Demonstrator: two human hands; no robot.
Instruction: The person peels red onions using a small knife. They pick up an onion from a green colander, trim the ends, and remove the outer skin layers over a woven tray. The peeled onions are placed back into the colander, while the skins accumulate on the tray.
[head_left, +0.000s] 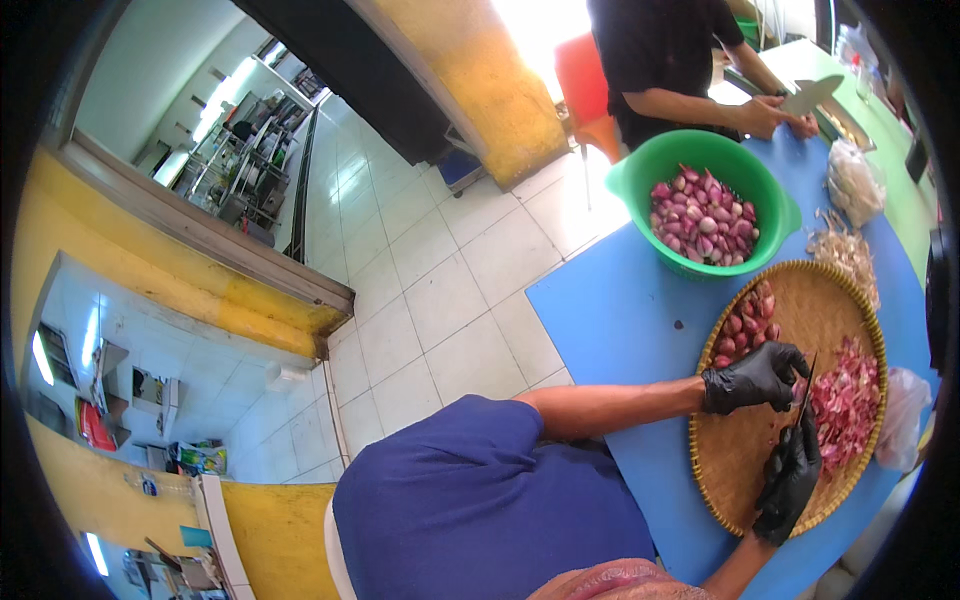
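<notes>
My left hand (754, 377), in a black glove, holds a shallot (797, 391) that its fingers partly hide. My right hand (791, 469), gloved the same way, grips a small knife (808, 390) with its thin blade up against the shallot. Both hands are over a round woven bamboo tray (821, 304). Just beyond my left hand, a group of unpeeled shallots (746, 326) lies along the tray's edge. A heap of reddish shallot skins (847, 412) covers the tray's far side, close to the knife.
The tray rests on a blue tabletop (607, 300). A green plastic colander (679, 146) holds many shallots (705, 217). Beside them lie pale dry peelings (844, 255), a filled plastic bag (855, 184) and another plastic bag (902, 420). A person (660, 67) across the corner holds a broad knife (814, 94).
</notes>
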